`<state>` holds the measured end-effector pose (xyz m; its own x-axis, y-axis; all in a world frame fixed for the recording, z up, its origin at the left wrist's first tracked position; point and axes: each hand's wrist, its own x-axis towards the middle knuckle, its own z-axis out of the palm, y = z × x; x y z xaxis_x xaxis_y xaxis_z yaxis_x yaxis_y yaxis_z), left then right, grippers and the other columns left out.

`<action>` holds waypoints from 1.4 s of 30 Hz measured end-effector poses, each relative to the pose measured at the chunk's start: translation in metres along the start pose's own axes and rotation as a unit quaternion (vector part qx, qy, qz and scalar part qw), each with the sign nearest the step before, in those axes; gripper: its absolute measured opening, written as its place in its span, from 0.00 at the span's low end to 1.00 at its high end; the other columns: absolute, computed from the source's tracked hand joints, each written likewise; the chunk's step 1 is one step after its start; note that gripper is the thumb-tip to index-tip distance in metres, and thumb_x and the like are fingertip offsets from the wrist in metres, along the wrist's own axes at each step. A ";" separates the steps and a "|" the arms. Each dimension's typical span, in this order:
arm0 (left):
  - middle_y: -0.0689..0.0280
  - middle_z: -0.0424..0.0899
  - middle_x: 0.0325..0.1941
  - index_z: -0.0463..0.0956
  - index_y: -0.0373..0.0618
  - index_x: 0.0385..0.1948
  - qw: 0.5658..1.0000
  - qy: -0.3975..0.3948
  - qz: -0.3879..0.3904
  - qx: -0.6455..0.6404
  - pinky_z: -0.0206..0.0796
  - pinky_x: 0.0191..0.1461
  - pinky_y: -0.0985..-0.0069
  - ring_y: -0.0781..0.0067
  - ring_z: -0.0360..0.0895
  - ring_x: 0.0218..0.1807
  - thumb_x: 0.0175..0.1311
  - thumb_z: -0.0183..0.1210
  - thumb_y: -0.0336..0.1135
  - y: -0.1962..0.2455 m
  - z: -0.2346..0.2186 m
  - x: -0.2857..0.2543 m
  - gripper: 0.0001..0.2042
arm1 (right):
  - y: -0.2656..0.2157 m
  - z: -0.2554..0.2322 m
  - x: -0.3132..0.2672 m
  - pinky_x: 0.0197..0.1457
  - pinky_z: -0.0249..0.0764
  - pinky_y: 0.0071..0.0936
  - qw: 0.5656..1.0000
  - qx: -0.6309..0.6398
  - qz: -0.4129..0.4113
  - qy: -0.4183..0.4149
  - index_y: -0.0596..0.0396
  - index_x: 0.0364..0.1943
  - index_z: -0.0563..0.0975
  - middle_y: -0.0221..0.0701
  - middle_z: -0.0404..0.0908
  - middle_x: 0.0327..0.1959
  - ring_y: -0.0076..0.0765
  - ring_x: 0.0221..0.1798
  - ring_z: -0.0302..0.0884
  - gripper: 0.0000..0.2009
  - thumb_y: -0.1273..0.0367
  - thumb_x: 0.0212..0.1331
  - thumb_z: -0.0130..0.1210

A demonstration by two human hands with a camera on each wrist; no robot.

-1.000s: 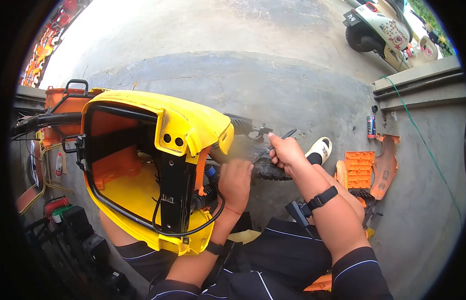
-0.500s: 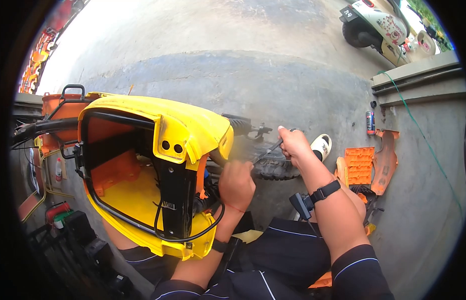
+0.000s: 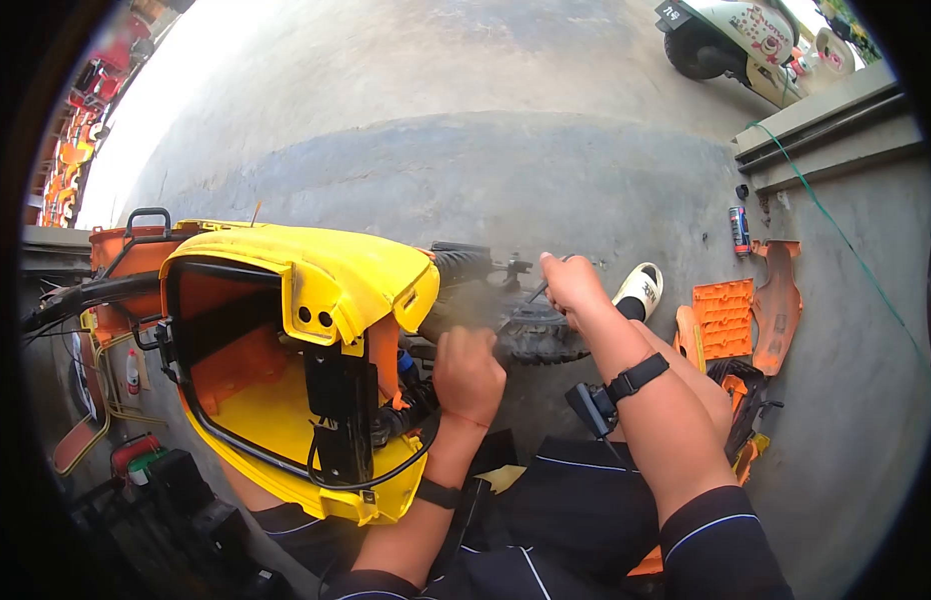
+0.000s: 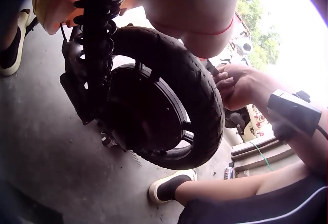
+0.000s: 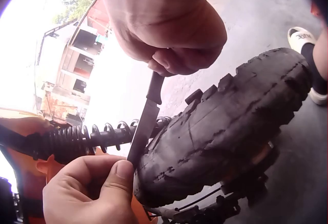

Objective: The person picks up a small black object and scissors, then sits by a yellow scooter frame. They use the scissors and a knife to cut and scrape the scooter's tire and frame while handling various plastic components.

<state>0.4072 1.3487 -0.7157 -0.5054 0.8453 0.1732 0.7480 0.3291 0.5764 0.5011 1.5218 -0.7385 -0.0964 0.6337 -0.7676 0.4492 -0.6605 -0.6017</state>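
Note:
My right hand [image 3: 576, 288] grips the dark handle of a knife [image 5: 143, 129], fingers curled round it. The blade lies slanted against the side of a knobbly black tyre [image 5: 220, 126]. At the blade's far end, my left hand [image 5: 89, 190] pinches it between thumb and bent fingers, close by the tyre. In the head view my left hand [image 3: 469, 378] is beside the yellow body shell [image 3: 356, 270] and largely covers that end of the blade. The left wrist view shows the wheel hub [image 4: 143, 111] with the tyre around it, below my left wrist.
A coil-spring shock absorber [image 5: 102, 137] runs next to the tyre. On the floor to the right lie orange plastic parts [image 3: 724, 318] and a spray can [image 3: 739, 232]. A white scooter [image 3: 751, 40] is parked at the far right. Black equipment [image 3: 186, 510] stands at lower left.
The yellow shell has shifted slightly left and tilted in the head view. My right hand rose a little, and the tool end that stuck out past its thumb is hidden now. My left hand barely moved.

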 end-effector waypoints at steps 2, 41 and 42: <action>0.60 0.75 0.32 0.79 0.44 0.31 1.000 -0.004 0.003 -0.003 0.67 0.43 0.60 0.51 0.74 0.39 0.56 0.64 0.24 0.000 -0.001 0.000 0.04 | 0.005 0.003 0.009 0.20 0.56 0.32 1.000 -0.015 -0.013 0.006 0.59 0.25 0.72 0.29 0.67 0.14 0.29 0.14 0.59 0.19 0.58 0.69 0.50; 0.57 0.73 0.32 0.73 0.42 0.28 0.989 0.001 0.072 0.130 0.65 0.42 0.58 0.49 0.72 0.38 0.53 0.62 0.23 -0.009 -0.002 -0.010 0.06 | -0.002 0.016 -0.021 0.59 0.75 0.50 0.985 -0.165 -0.040 0.044 0.58 0.49 0.81 0.51 0.83 0.52 0.59 0.57 0.80 0.20 0.57 0.68 0.45; 0.57 0.73 0.32 0.73 0.42 0.28 0.988 -0.001 0.077 0.132 0.65 0.42 0.58 0.49 0.72 0.38 0.53 0.62 0.23 -0.010 -0.002 -0.009 0.06 | 0.000 0.017 -0.015 0.59 0.75 0.50 0.985 -0.160 -0.039 0.044 0.58 0.49 0.81 0.51 0.83 0.52 0.59 0.57 0.80 0.20 0.57 0.68 0.45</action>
<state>0.4038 1.3374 -0.7215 -0.3765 0.8944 0.2415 0.9023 0.2950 0.3144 0.4875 1.5051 -0.7309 -0.0712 0.7195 -0.6909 0.7013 -0.4564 -0.5476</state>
